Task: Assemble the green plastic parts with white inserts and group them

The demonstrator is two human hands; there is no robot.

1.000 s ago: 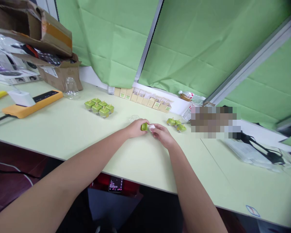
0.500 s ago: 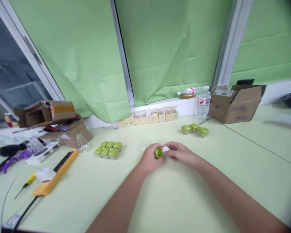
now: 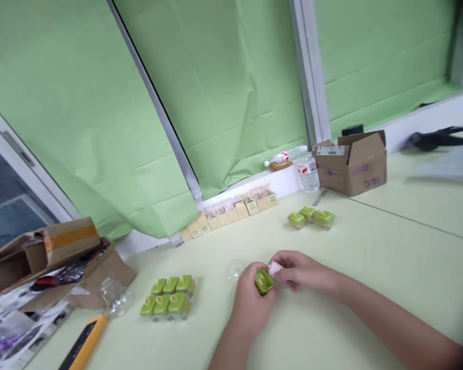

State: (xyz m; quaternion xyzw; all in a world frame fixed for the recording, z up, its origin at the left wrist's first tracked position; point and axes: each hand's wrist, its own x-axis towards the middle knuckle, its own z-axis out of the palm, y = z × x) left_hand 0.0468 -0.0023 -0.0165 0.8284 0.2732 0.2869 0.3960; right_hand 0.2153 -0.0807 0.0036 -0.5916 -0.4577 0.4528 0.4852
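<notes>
My left hand [image 3: 254,300] is wrapped round a small green lid [image 3: 264,281], its hollow side turned up. It matches the green tops of the little containers nearby. Between the fingertips of my right hand [image 3: 299,270] is a small white piece [image 3: 275,268], right beside the lid's upper edge; its exact kind is too small to make out. Just beyond my left hand, a clear plastic cup [image 3: 235,269] lies on the table. To the left, several clear containers with green lids [image 3: 170,298] stand in two rows. Three more such containers [image 3: 310,218] stand farther back on the right.
Small tan cartons [image 3: 231,213] line the wall. A large water bottle [image 3: 308,174] and an open cardboard box [image 3: 351,167] stand back right. At left are an orange power strip [image 3: 83,341], clear plastic pieces [image 3: 116,298] and cardboard packaging [image 3: 61,252].
The view has tilted and swung to the right. Both hands stay together, my left still round the green lid and my right still pinching the white piece beside it.
</notes>
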